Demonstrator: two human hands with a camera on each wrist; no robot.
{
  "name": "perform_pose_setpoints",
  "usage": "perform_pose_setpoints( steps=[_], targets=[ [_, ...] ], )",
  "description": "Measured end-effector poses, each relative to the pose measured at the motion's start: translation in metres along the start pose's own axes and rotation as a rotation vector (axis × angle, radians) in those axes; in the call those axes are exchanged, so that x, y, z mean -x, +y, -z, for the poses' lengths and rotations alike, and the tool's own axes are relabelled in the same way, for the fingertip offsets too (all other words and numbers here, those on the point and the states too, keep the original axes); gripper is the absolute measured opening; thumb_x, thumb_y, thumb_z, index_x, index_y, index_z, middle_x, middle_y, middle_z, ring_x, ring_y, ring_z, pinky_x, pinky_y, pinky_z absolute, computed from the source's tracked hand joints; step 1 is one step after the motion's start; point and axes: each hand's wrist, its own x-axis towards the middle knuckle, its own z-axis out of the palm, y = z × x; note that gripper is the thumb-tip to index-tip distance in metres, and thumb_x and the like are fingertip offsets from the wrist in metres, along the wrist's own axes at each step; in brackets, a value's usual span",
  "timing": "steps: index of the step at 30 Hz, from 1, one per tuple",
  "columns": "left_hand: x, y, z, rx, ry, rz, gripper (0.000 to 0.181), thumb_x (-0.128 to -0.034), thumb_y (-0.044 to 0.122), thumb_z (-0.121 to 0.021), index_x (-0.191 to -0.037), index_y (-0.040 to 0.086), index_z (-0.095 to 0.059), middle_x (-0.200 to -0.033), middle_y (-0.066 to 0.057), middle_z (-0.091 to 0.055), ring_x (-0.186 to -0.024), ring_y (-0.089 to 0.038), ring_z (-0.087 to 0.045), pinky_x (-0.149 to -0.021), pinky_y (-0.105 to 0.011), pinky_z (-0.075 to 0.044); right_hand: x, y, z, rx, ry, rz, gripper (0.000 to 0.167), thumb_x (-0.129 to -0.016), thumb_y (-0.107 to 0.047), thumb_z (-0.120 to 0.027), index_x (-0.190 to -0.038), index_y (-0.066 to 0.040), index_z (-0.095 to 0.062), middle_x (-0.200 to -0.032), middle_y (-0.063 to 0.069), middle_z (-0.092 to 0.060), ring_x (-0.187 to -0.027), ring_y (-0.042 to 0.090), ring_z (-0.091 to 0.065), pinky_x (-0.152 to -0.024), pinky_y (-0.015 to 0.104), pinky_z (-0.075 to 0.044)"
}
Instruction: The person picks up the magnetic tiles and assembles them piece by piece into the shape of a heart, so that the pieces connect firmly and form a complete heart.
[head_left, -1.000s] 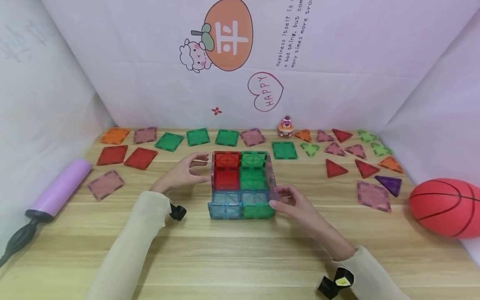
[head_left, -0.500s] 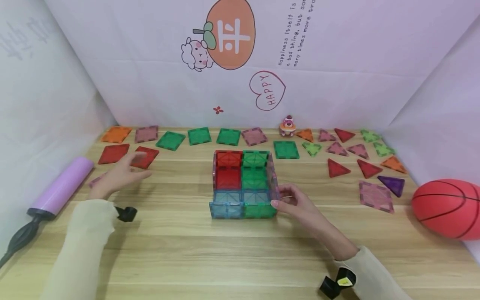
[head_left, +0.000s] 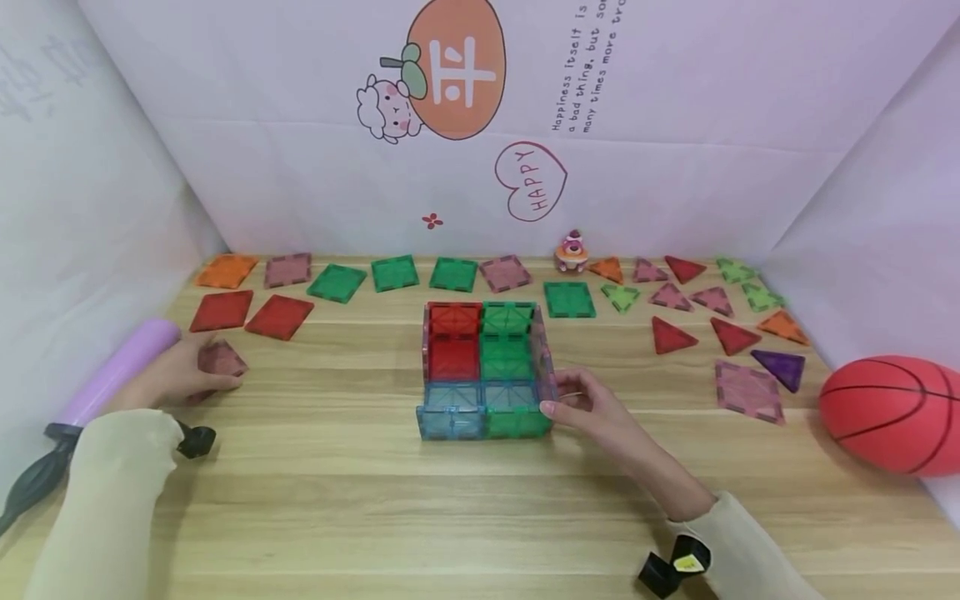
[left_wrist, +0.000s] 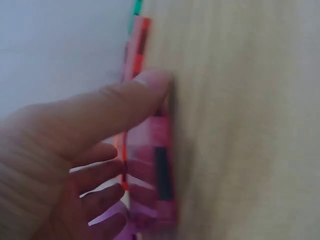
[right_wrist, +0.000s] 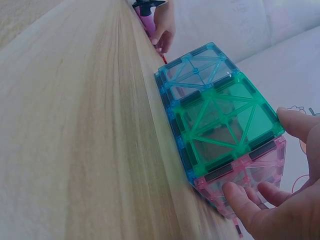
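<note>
I've got the box point(head_left: 504, 362) mostly walled, top open; right hand point(head_left: 592, 406) grips it, left hand point(head_left: 174, 372) at pink tile point(head_left: 224, 358), hold unclear.

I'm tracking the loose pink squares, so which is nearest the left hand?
The pink square nearest the purple cylinder, leftmost of four loose ones: the left hand partly covers it, while the other three lie apart from that hand.

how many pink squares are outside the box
4: a pink square at the left hand, partly hidden; one beside the orange square; one just left of the bear; one near the ball.
</note>
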Motion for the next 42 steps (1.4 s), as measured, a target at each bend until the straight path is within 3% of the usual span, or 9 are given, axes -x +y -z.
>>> perform_pose_setpoints(
  steps=[5, 8, 11, 15, 18, 23, 33, 37, 42],
  targets=[
    [-0.001, 0.0, -0.005, -0.102, 0.057, -0.084, 0.05, -0.0817, 0.029, -0.075, -0.112, -0.006, -0.057, -0.098, -0.025, -0.063, -0.085, -0.036, -0.06, -0.073, -0.045, -0.047, 0.0, 0.001, 0.0, 0.0, -0.002, 0.0, 0.052, -0.094, -0.026, -0.058, -0.135, -0.001, -0.039, -0.128, 0.018, -0.045, -0.112, 0.026, -0.049, -0.09, 0.025, -0.044],
    [-0.003, 0.009, -0.007, -0.134, 0.092, -0.124, 0.039, -0.0797, 0.032, -0.077, -0.1, 0.002, -0.063, -0.082, -0.008, -0.064, -0.071, -0.019, -0.055, -0.063, -0.032, -0.043, 0.0, 0.001, 0.001, 0.01, 0.003, 0.003, 0.051, -0.095, -0.027, -0.058, -0.135, -0.001, -0.039, -0.128, 0.018, -0.045, -0.112, 0.026, -0.049, -0.09, 0.024, -0.044],
    [-0.005, 0.024, -0.012, -0.153, 0.106, -0.137, 0.038, -0.0776, 0.035, -0.078, -0.098, 0.007, -0.064, -0.077, 0.0, -0.061, -0.069, -0.013, -0.051, -0.062, -0.027, -0.04, 0.001, 0.001, 0.001, 0.016, 0.007, 0.002, 0.052, -0.095, -0.027, -0.058, -0.135, -0.001, -0.039, -0.128, 0.018, -0.045, -0.112, 0.027, -0.048, -0.089, 0.023, -0.044],
    [-0.007, 0.05, -0.02, -0.071, 0.06, -0.136, 0.056, -0.08, 0.033, -0.076, -0.119, -0.001, -0.056, -0.098, -0.012, -0.063, -0.086, -0.024, -0.056, -0.076, -0.038, -0.047, 0.001, 0.002, 0.001, 0.017, 0.004, 0.004, 0.052, -0.095, -0.027, -0.058, -0.135, 0.0, -0.038, -0.127, 0.019, -0.045, -0.111, 0.026, -0.048, -0.088, 0.023, -0.045],
    [-0.008, 0.075, -0.025, 0.002, 0.043, -0.14, 0.074, -0.0826, 0.027, -0.073, -0.138, -0.007, -0.038, -0.122, -0.023, -0.052, -0.106, -0.035, -0.053, -0.089, -0.054, -0.046, 0.001, 0.003, 0.001, 0.015, 0.0, 0.008, 0.052, -0.095, -0.026, -0.058, -0.135, 0.0, -0.038, -0.127, 0.019, -0.045, -0.11, 0.026, -0.048, -0.087, 0.023, -0.045],
    [-0.011, 0.113, -0.032, 0.087, 0.072, -0.201, 0.083, -0.0831, 0.023, -0.071, -0.149, 0.003, -0.026, -0.131, -0.022, -0.037, -0.113, -0.037, -0.048, -0.09, -0.056, -0.046, 0.001, 0.003, 0.001, 0.012, -0.001, 0.009, 0.052, -0.095, -0.027, -0.058, -0.135, 0.0, -0.038, -0.126, 0.019, -0.045, -0.109, 0.026, -0.048, -0.087, 0.022, -0.045],
    [-0.025, 0.162, -0.075, 0.686, -0.006, -0.383, 0.076, -0.0808, 0.002, -0.073, -0.145, 0.003, -0.032, -0.14, -0.024, -0.036, -0.128, -0.043, -0.042, -0.097, -0.043, -0.047, -0.001, 0.002, 0.0, 0.005, 0.001, 0.001, 0.053, -0.095, -0.027, -0.058, -0.136, 0.0, -0.038, -0.127, 0.019, -0.044, -0.111, 0.027, -0.048, -0.088, 0.023, -0.044],
    [-0.026, 0.174, -0.091, 0.735, -0.02, -0.451, 0.077, -0.0789, -0.001, -0.073, -0.144, 0.0, -0.033, -0.141, -0.026, -0.035, -0.128, -0.045, -0.042, -0.098, -0.041, -0.047, -0.001, 0.001, 0.0, 0.003, -0.002, -0.002, 0.053, -0.095, -0.028, -0.058, -0.136, -0.001, -0.038, -0.128, 0.018, -0.044, -0.111, 0.027, -0.047, -0.089, 0.023, -0.044],
    [-0.023, 0.185, -0.099, 0.73, -0.028, -0.467, 0.078, -0.0774, -0.001, -0.075, -0.144, 0.0, -0.034, -0.14, -0.019, -0.038, -0.129, -0.04, -0.043, -0.1, -0.043, -0.045, -0.001, 0.0, 0.0, 0.0, -0.005, -0.004, 0.053, -0.095, -0.027, -0.058, -0.136, -0.001, -0.038, -0.128, 0.018, -0.044, -0.112, 0.027, -0.047, -0.09, 0.025, -0.043]
  ],
)
